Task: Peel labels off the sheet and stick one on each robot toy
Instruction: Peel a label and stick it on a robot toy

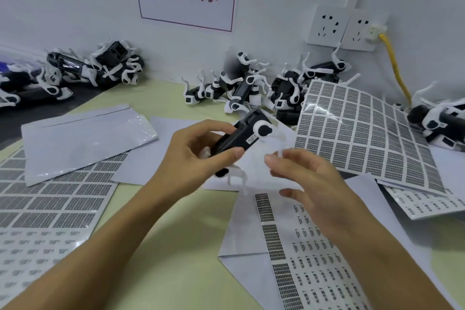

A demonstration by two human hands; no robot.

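Observation:
My left hand (193,156) grips a black-and-white robot toy (241,133) by its black body, lifted above the table at centre. A small white label (253,139) sits on the toy's side next to a round white joint. My right hand (317,191) hovers just right of the toy with relaxed fingers, fingertips near a blurred white leg; it holds nothing I can make out. Below that hand lies a partly used label sheet (309,246).
Full label sheets lie at right (364,133) and left (50,199), with a silver bag (85,138) over the left one. Piles of robot toys sit along the wall at back left (100,68), centre (241,88) and right (437,118). A yellow cable (397,68) hangs from wall sockets (329,27).

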